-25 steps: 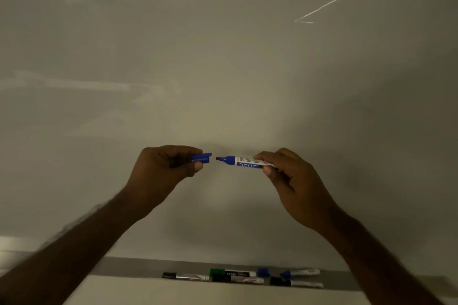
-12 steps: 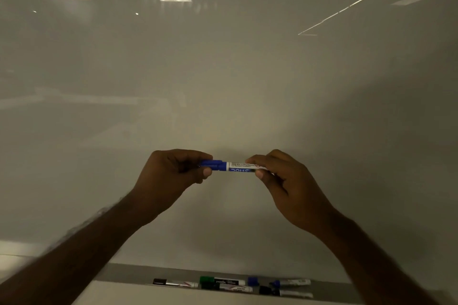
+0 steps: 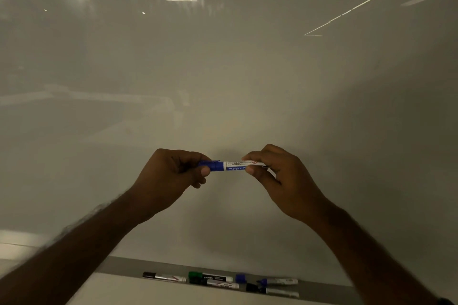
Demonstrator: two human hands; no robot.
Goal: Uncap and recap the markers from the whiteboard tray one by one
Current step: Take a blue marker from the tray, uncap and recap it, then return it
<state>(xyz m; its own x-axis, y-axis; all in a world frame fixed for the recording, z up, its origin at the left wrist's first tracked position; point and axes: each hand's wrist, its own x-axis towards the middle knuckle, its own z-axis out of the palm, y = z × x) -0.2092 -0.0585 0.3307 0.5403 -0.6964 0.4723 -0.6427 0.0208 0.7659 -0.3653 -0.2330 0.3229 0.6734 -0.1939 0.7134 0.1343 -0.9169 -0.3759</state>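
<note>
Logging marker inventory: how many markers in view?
6, possibly more hidden. One blue marker held between the left hand and right hand. Five visible in the tray: black-capped, green-capped, one below it, blue-capped, black-capped.

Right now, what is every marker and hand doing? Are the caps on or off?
Blue marker: cap on, held level in the air.
Left hand: gripping the blue cap end.
Right hand: pinching the white barrel.
Green marker: capped, lying in the whiteboard tray.
Black marker: capped, lying in the tray.
</note>
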